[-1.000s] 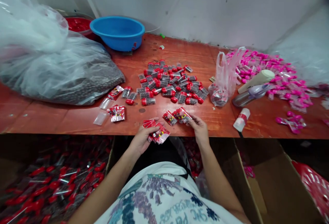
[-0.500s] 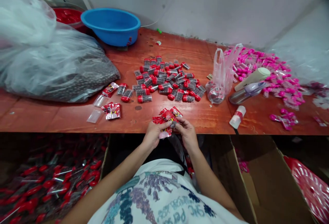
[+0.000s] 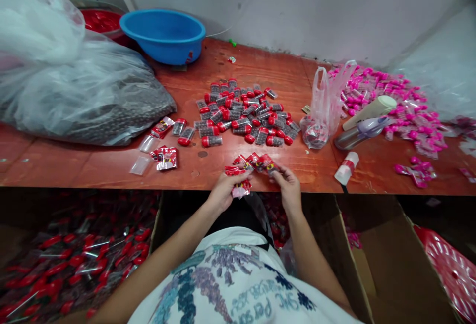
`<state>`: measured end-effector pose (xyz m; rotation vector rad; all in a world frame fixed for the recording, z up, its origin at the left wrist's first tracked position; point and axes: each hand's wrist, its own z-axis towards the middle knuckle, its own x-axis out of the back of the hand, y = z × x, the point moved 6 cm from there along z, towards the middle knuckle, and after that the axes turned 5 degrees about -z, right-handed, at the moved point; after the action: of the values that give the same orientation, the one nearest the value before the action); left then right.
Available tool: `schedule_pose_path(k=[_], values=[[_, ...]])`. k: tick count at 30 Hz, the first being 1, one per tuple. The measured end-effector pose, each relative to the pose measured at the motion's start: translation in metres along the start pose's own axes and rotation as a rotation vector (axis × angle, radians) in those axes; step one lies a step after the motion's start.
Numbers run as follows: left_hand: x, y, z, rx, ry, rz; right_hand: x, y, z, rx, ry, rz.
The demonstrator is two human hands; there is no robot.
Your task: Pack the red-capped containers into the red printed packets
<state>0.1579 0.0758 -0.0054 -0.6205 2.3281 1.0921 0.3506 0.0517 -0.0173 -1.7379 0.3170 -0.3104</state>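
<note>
My left hand [image 3: 222, 191] is closed on a bunch of small red printed packets [image 3: 238, 185] at the front edge of the red-brown table [image 3: 260, 71]. My right hand [image 3: 288, 185] pinches the other end of a short strip of the same red packets [image 3: 260, 161], stretched between both hands just above the table edge. Behind them lies a heap of small clear vials with red caps [image 3: 243, 113]. A few loose red packets [image 3: 166, 158] and empty clear sleeves [image 3: 140, 164] lie to the left.
A big clear plastic bag of dark beads [image 3: 85, 96] fills the left. A blue basin [image 3: 163, 34] stands at the back. On the right are a small plastic bag [image 3: 322, 116], a handheld sealer [image 3: 362, 128], a white roll [image 3: 345, 168] and pink-capped vials [image 3: 401, 108]. Cardboard boxes [image 3: 390, 264] sit below.
My hands came together at the table edge, then parted again, and the strip of red packets now stretches out to the right between them.
</note>
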Motion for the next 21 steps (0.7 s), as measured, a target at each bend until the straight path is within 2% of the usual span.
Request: schedule_pose_path(k=[3,5,7,9,12,16,19,21], values=[[0.002,0.007,0.000,0.019,-0.021,-0.052,0.026,-0.011,0.009,0.161,0.157,-0.247],[0.001,0.011,0.000,-0.007,-0.029,-0.058,0.022,-0.025,0.003,0.287,0.187,-0.398],[-0.001,0.012,0.000,-0.051,-0.018,-0.063,-0.002,-0.034,-0.010,0.350,0.086,-0.445],[-0.003,0.013,-0.001,-0.109,0.006,-0.057,-0.038,-0.035,-0.023,0.327,-0.136,-0.391],[-0.001,0.017,-0.001,-0.212,0.019,-0.048,-0.073,-0.036,-0.031,0.343,-0.244,-0.351],[0.005,0.025,-0.001,-0.248,0.007,0.006,-0.090,-0.048,-0.023,0.518,-0.307,-0.474],[0.013,0.032,0.001,-0.265,0.070,-0.020,-0.098,-0.060,-0.016,0.650,-0.431,-0.649],[0.018,0.036,0.002,-0.260,0.132,-0.076,-0.098,-0.068,-0.003,0.665,-0.438,-0.779]])
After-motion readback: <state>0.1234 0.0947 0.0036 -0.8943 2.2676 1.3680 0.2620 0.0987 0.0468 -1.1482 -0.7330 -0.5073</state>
